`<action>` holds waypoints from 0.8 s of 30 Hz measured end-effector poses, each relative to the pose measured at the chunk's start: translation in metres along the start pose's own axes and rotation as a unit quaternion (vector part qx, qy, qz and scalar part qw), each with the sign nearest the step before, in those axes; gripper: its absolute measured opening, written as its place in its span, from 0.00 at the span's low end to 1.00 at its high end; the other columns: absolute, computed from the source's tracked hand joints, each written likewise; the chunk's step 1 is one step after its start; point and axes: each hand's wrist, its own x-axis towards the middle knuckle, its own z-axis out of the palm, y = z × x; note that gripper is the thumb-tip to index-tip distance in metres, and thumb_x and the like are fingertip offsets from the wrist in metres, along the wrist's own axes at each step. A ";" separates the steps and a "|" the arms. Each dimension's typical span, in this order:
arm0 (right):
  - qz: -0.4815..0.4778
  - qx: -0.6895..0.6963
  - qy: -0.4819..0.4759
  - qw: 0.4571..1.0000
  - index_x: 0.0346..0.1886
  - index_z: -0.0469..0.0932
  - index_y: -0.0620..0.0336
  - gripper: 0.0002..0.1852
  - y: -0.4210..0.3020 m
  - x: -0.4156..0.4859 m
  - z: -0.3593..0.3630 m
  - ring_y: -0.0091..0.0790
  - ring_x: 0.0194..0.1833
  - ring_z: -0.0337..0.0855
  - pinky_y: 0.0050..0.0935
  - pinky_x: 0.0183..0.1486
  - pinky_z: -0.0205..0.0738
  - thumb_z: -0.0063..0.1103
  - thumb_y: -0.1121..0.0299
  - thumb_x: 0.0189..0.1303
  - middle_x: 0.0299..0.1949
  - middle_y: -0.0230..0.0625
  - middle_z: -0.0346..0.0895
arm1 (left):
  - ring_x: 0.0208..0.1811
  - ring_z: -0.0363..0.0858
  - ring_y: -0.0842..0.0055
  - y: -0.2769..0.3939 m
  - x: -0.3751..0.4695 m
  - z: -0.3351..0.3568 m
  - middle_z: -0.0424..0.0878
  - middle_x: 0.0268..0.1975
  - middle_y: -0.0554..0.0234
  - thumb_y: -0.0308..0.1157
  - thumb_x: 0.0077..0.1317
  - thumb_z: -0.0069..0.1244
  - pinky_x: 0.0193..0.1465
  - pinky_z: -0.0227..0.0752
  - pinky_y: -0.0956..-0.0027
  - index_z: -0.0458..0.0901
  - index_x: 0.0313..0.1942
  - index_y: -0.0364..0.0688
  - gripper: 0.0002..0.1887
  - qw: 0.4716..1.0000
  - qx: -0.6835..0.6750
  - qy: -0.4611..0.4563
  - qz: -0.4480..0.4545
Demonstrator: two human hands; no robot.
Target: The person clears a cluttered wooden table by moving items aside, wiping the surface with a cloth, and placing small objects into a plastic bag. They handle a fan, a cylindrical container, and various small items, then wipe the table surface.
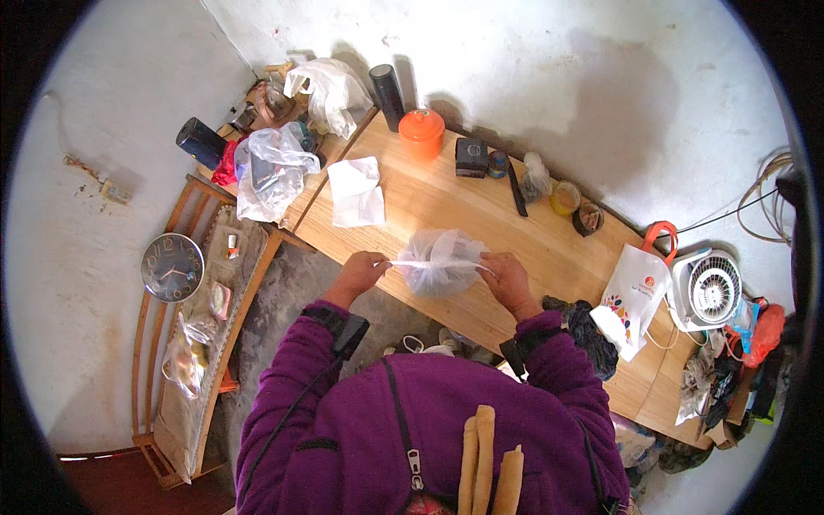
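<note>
Between my two hands a translucent white plastic bag rests at the near edge of the wooden table. Its handles or twisted neck form a white strip stretched across the top. My left hand pinches one end of this strip, while my right hand grips the other end. The bag looks rounded and full; what is inside cannot be made out. A folded white paper or plastic sheet lies beyond my left hand.
Along the wall stand an orange lidded pot, a black cylinder, a black box and small jars. To the right are a printed bag and a white fan. A wooden bench with a clock stands left.
</note>
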 end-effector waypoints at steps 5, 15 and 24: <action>0.027 0.233 0.064 0.970 0.43 0.82 0.59 0.13 -0.018 0.014 0.001 0.41 0.40 0.82 0.38 0.43 0.75 0.59 0.62 0.61 0.43 0.40 0.82 | 0.34 0.83 0.66 0.015 -0.003 -0.007 0.85 0.33 0.52 0.39 0.64 0.52 0.39 0.74 0.66 0.84 0.39 0.35 0.14 0.999 -0.021 0.034 0.028; 0.007 0.170 -0.192 0.967 0.41 0.81 0.59 0.15 -0.087 0.055 0.052 0.52 0.37 0.82 0.46 0.41 0.74 0.61 0.57 0.57 0.34 0.48 0.80 | 0.58 0.75 0.65 0.091 -0.005 -0.019 0.78 0.58 0.51 0.34 0.63 0.55 0.59 0.67 0.65 0.84 0.36 0.35 0.10 0.974 -0.076 0.053 0.205; 0.013 0.207 -0.099 0.973 0.42 0.82 0.54 0.13 -0.078 0.037 0.047 0.47 0.33 0.81 0.40 0.36 0.74 0.57 0.56 0.63 0.33 0.42 0.81 | 0.49 0.78 0.75 0.069 -0.002 -0.010 0.82 0.46 0.61 0.28 0.60 0.55 0.55 0.69 0.69 0.79 0.50 0.36 0.17 0.957 -0.268 -0.091 0.063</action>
